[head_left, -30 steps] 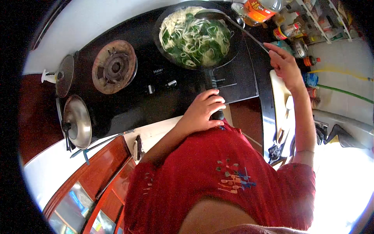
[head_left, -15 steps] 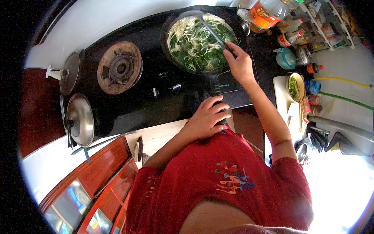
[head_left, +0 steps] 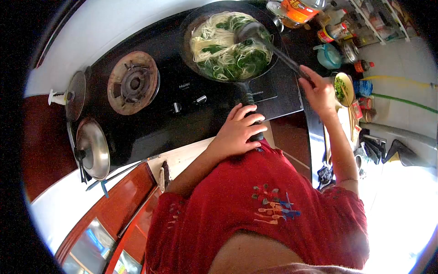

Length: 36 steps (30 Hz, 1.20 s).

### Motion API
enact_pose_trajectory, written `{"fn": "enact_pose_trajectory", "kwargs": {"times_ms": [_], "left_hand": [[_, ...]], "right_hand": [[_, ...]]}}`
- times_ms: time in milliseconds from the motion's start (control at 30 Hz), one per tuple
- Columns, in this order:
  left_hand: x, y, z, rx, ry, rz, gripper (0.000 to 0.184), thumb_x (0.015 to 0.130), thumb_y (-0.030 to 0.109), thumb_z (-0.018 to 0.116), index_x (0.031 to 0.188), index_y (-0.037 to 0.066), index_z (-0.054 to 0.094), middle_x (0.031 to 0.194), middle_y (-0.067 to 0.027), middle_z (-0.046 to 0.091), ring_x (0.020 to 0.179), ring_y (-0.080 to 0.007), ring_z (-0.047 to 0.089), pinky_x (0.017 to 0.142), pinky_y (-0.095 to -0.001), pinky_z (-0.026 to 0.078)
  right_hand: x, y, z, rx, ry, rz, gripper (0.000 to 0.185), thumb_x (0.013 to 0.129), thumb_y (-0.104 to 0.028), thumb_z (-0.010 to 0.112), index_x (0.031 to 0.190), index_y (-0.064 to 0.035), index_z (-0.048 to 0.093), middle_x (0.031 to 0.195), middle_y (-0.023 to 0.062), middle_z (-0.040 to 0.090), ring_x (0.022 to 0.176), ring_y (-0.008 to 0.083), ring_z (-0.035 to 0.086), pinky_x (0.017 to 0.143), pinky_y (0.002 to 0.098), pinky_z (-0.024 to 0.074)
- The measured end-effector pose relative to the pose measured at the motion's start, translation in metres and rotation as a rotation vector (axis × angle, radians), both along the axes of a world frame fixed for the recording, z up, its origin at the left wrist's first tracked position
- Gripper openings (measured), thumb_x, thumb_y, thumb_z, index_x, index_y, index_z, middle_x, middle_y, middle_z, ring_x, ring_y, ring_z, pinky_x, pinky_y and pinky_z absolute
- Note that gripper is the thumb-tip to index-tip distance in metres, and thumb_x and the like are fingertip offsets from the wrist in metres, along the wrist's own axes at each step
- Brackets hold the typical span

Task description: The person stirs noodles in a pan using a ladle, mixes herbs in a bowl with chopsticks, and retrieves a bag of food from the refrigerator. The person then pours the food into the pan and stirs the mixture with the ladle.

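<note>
My left hand [head_left: 238,130] is wrapped round the black handle [head_left: 247,95] of a wok [head_left: 186,48] on the right burner. White noodles [head_left: 211,44] and dark leafy greens [head_left: 255,61] fill the wok, mixed together. My right hand [head_left: 318,92], to the right of the wok, grips the dark handle of a spatula [head_left: 285,57]. The spatula's blurred head is among the noodles and greens at the wok's right side.
An uncovered burner [head_left: 134,82] sits on the black stove [head_left: 150,132]. A metal lid [head_left: 94,148] and a glass lid [head_left: 76,95] stand at its left edge. Bottles, a teal container [head_left: 329,57], and a bowl of chopped greens with chopsticks [head_left: 349,102] line the right counter.
My right hand has moved right and down with the spatula. Its head went from the wok's back edge to the right part of the food. My left hand keeps its hold.
</note>
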<state>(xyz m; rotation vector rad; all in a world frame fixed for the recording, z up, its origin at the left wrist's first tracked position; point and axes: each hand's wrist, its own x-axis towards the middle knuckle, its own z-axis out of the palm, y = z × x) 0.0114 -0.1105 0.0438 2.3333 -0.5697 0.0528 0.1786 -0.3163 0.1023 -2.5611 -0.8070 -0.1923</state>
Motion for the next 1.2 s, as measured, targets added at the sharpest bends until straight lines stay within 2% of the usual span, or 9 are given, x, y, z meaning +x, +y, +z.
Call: {"fn": "enact_pose_trajectory", "kwargs": {"times_ms": [100, 200, 333, 433, 700, 833, 867, 1133, 1200], "left_hand": [[0.003, -0.002, 0.0, -0.002, -0.017, -0.019, 0.043, 0.064, 0.035, 0.07, 0.102, 0.017, 0.06, 0.119, -0.0037, 0.048, 0.121, -0.0298, 0.033, 0.102, -0.0518, 0.023], [0.004, -0.003, 0.001, -0.004, -0.032, -0.034, 0.043, 0.064, 0.033, 0.07, 0.102, 0.016, 0.06, 0.119, -0.0039, 0.048, 0.12, -0.0295, 0.034, 0.102, -0.0509, 0.024], [0.006, -0.007, 0.004, -0.024, -0.037, -0.018, 0.039, 0.064, 0.03, 0.071, 0.098, 0.014, 0.062, 0.115, -0.0034, 0.05, 0.12, -0.0277, 0.034, 0.103, -0.0479, 0.023], [0.004, -0.006, 0.005, 0.005, -0.043, -0.025, 0.04, 0.065, 0.031, 0.07, 0.1, 0.014, 0.061, 0.117, -0.0035, 0.049, 0.12, -0.0282, 0.033, 0.103, -0.0484, 0.023], [-0.004, -0.002, -0.001, 0.005, -0.07, 0.002, 0.042, 0.068, 0.034, 0.068, 0.104, 0.016, 0.059, 0.121, -0.0033, 0.047, 0.121, -0.0292, 0.032, 0.101, -0.0494, 0.025], [-0.005, -0.001, 0.0, 0.009, -0.071, -0.005, 0.041, 0.069, 0.034, 0.068, 0.104, 0.015, 0.059, 0.121, -0.0038, 0.046, 0.121, -0.0293, 0.032, 0.101, -0.0485, 0.026], [-0.005, -0.001, 0.001, 0.016, -0.07, -0.006, 0.041, 0.069, 0.034, 0.068, 0.104, 0.015, 0.059, 0.121, -0.0039, 0.046, 0.121, -0.0293, 0.033, 0.101, -0.0482, 0.026], [0.001, -0.008, 0.002, 0.017, -0.06, -0.01, 0.041, 0.069, 0.033, 0.068, 0.104, 0.014, 0.059, 0.121, -0.0041, 0.047, 0.121, -0.0295, 0.033, 0.101, -0.0479, 0.026], [0.0, -0.007, 0.001, 0.007, -0.049, 0.001, 0.041, 0.068, 0.032, 0.069, 0.104, 0.014, 0.059, 0.121, -0.0042, 0.046, 0.121, -0.0297, 0.032, 0.101, -0.0478, 0.026]], "right_hand": [[-0.002, -0.021, 0.003, 0.121, 0.172, -0.182, 0.032, 0.08, -0.015, 0.062, 0.111, -0.0082, 0.059, 0.089, 0.0099, 0.066, 0.078, 0.0108, 0.061, 0.069, 0.0241, 0.047], [-0.014, -0.023, 0.009, 0.158, 0.222, -0.199, 0.033, 0.08, -0.014, 0.062, 0.112, -0.0083, 0.059, 0.089, 0.0097, 0.065, 0.079, 0.0101, 0.059, 0.071, 0.0241, 0.0468], [-0.027, 0.002, -0.007, 0.257, 0.128, -0.015, 0.031, 0.077, -0.025, 0.065, 0.107, -0.0166, 0.061, 0.087, 0.0105, 0.065, 0.072, 0.023, 0.064, 0.061, 0.032, 0.0501], [-0.027, 0.028, -0.019, 0.181, 0.036, 0.045, 0.028, 0.076, -0.021, 0.065, 0.103, -0.0159, 0.062, 0.087, 0.0106, 0.064, 0.073, 0.0288, 0.062, 0.062, 0.034, 0.0504], [-0.038, -0.013, 0.02, 0.013, 0.064, -0.097, 0.031, 0.076, -0.015, 0.066, 0.106, -0.0092, 0.062, 0.094, 0.0122, 0.065, 0.084, 0.0209, 0.065, 0.071, 0.0295, 0.0503], [-0.042, 0.026, 0.024, 0.085, 0.149, -0.148, 0.031, 0.077, -0.019, 0.066, 0.106, -0.0104, 0.061, 0.094, 0.0103, 0.065, 0.082, 0.0214, 0.065, 0.068, 0.0303, 0.0501], [-0.029, 0.033, -0.01, 0.233, -0.024, -0.041, 0.029, 0.075, -0.025, 0.065, 0.102, -0.0156, 0.063, 0.09, 0.011, 0.065, 0.075, 0.0277, 0.063, 0.064, 0.0345, 0.0505], [-0.024, 0.033, -0.028, 0.122, 0.008, -0.119, 0.029, 0.076, -0.021, 0.066, 0.105, -0.0148, 0.063, 0.087, 0.012, 0.065, 0.067, 0.0231, 0.063, 0.059, 0.0305, 0.0484], [-0.038, 0.014, -0.006, 0.148, 0.086, -0.168, 0.028, 0.075, -0.024, 0.066, 0.101, -0.0149, 0.063, 0.091, 0.0103, 0.065, 0.078, 0.0268, 0.063, 0.067, 0.0333, 0.0503]]}}
